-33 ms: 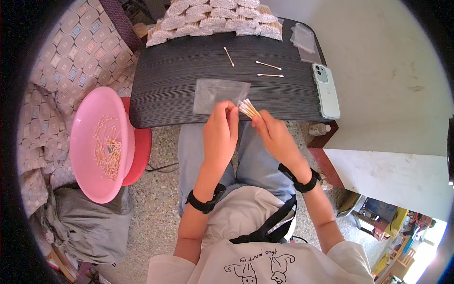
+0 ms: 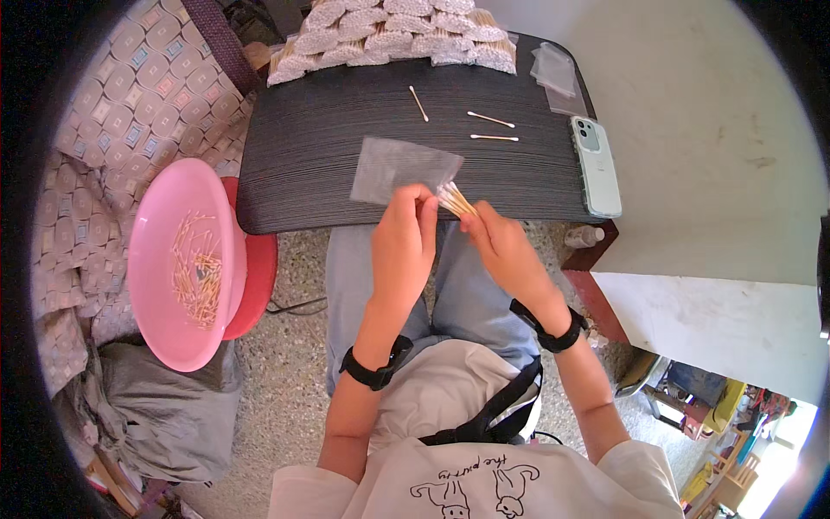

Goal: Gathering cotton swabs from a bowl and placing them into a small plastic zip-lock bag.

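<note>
Two hands mid-frame: left hand [image 2: 405, 229] pinching clear bag [image 2: 402, 169] open, right hand [image 2: 501, 242] pinching cotton swab bundle [image 2: 455, 201] at bag's mouth.

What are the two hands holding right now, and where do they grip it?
Both hands pinch a small bundle of cotton swabs: left hand near the tips, right hand at the lower end.

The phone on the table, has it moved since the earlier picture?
No. The pale green phone lies at the same spot by the dark table's right edge.
</note>
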The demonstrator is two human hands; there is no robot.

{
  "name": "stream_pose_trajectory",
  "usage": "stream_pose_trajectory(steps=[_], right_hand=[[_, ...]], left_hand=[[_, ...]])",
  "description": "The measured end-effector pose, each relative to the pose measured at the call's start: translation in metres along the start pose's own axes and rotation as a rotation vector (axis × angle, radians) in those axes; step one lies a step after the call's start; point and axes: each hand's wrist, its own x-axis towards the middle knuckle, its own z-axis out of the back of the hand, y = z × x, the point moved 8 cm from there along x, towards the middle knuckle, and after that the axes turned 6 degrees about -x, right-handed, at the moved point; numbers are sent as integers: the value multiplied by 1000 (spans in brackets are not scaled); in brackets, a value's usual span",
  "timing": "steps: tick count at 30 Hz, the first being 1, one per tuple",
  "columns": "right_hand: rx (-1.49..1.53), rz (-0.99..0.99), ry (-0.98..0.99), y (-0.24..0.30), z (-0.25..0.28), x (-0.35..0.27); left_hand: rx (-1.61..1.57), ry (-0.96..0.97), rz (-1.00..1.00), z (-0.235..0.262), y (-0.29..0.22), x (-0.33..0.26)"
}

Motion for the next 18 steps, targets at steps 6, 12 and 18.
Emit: stream_pose_trajectory(steps=[6, 12, 18], right_hand=[[-156, 31, -5, 4, 4, 2], [45, 2, 38, 0, 6, 6], [79, 49, 20, -6, 0, 7]], left_hand=[[156, 94, -254, -10, -18, -2], [-15, 200, -274, -16, -22, -4], [-119, 222, -300, -22, -29, -13]])
